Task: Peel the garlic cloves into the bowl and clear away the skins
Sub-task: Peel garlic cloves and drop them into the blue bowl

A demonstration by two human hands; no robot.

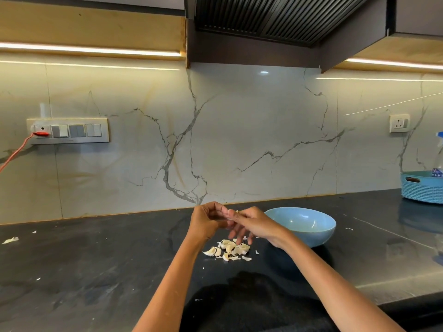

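The peeling looks to be at an early stage. The light blue bowl (300, 224) on the dark worktop (96, 259) shows a bare inside, with no peeled clove visible in it. A small heap of garlic cloves (227, 249) lies just in front of the hands, mixed with loose skins (247, 258); more flakes, such as a skin scrap (10, 240) at the far left, are scattered across the worktop, so clearing away is all left to do.

Both hands meet above the heap, just left of the bowl. The left hand (208, 222) has its fingers curled inward, and the right hand (249, 224) reaches across to it with thumb and forefinger drawn together while the other fingers hang down. They appear to pinch a clove between them, though it is mostly hidden and blurred, so its long axis cannot be told. In the heap, the crescent cloves lie flat, pointing every way, several with their long axis running roughly left to right.
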